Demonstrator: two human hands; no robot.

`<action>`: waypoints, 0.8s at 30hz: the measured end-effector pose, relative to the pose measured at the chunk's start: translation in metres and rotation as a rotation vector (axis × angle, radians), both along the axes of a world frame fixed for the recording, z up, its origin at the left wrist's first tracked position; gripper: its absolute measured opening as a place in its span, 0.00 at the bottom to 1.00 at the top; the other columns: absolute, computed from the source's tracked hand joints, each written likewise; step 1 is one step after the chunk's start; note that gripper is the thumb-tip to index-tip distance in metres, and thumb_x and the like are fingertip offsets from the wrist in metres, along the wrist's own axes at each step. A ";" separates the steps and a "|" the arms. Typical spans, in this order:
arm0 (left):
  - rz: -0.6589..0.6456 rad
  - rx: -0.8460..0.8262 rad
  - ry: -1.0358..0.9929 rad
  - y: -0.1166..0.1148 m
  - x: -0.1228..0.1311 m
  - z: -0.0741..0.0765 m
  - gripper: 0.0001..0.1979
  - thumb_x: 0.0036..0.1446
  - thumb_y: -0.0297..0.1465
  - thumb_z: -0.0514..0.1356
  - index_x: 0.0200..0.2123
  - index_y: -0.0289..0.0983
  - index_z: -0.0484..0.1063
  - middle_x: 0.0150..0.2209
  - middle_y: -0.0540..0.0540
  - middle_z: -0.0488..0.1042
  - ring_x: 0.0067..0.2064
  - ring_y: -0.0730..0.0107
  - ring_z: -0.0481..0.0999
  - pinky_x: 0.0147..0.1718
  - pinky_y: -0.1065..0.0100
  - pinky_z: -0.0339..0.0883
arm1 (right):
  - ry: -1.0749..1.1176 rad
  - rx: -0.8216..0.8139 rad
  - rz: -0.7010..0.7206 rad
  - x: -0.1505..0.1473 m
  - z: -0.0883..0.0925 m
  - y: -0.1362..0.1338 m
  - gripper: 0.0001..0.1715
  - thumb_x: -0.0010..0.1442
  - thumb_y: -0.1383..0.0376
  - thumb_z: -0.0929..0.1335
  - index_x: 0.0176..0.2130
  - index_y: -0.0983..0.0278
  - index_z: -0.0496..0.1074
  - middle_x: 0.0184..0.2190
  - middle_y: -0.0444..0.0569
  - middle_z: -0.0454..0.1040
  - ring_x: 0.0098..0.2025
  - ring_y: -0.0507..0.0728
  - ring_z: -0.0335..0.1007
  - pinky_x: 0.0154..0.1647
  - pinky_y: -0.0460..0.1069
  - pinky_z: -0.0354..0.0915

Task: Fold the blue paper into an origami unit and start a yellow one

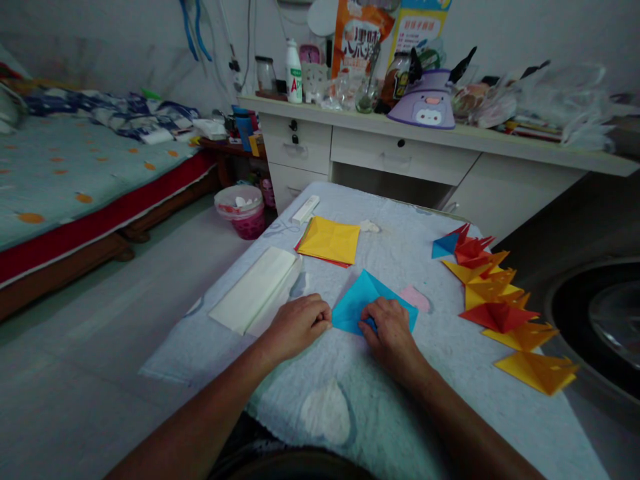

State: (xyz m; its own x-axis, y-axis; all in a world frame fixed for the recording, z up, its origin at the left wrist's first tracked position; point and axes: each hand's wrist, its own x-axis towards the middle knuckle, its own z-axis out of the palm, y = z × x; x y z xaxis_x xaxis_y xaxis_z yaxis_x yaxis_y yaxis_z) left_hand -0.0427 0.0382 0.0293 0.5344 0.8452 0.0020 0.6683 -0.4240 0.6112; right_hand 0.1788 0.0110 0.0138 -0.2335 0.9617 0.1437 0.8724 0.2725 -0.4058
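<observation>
A sheet of blue origami paper (369,288), partly folded and with creases showing, lies on the cloth-covered table (320,413) in front of me. My left hand (303,323) has its fingers curled in and pinches the paper's left corner. Over the lower right part of the paper is my right hand (387,327), its bent fingers and thumb pressed on the lower edge. Part of that edge is hidden beneath the fingers. A pink piece of paper (416,298) lies just behind the blue sheet's right side.
A stack of yellow and red paper (330,240) lies farther back, near a white box (306,209). Left of my hands is folded whitish paper (257,287). Several folded paper figures (500,317) line the right edge. Beyond stands a cluttered white desk (400,150); a bin (243,210) is left.
</observation>
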 end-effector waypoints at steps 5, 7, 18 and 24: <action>0.013 -0.014 -0.002 0.000 0.001 0.000 0.05 0.55 0.26 0.57 0.30 0.38 0.72 0.31 0.51 0.70 0.35 0.71 0.71 0.33 0.71 0.60 | 0.011 0.001 -0.004 -0.001 0.000 -0.001 0.02 0.58 0.68 0.68 0.35 0.61 0.72 0.36 0.50 0.72 0.41 0.61 0.63 0.42 0.55 0.54; 0.025 -0.023 -0.001 0.000 0.002 0.000 0.05 0.55 0.26 0.57 0.30 0.38 0.72 0.31 0.51 0.70 0.34 0.71 0.71 0.33 0.71 0.60 | 0.018 0.009 0.000 -0.001 -0.001 -0.001 0.02 0.58 0.68 0.68 0.35 0.61 0.72 0.36 0.49 0.72 0.40 0.61 0.63 0.42 0.54 0.54; 0.085 -0.014 0.018 0.002 0.006 -0.005 0.04 0.53 0.25 0.58 0.29 0.38 0.71 0.30 0.52 0.69 0.33 0.71 0.70 0.32 0.70 0.58 | 0.002 -0.046 -0.069 -0.006 0.003 -0.002 0.03 0.58 0.69 0.68 0.35 0.62 0.73 0.37 0.49 0.72 0.42 0.60 0.61 0.44 0.54 0.51; 0.065 -0.031 0.004 0.002 0.004 -0.005 0.03 0.54 0.26 0.58 0.29 0.38 0.71 0.30 0.52 0.69 0.34 0.71 0.71 0.32 0.70 0.59 | -0.012 -0.081 -0.074 -0.007 0.005 -0.001 0.03 0.59 0.68 0.68 0.35 0.62 0.73 0.37 0.50 0.72 0.43 0.61 0.61 0.44 0.55 0.51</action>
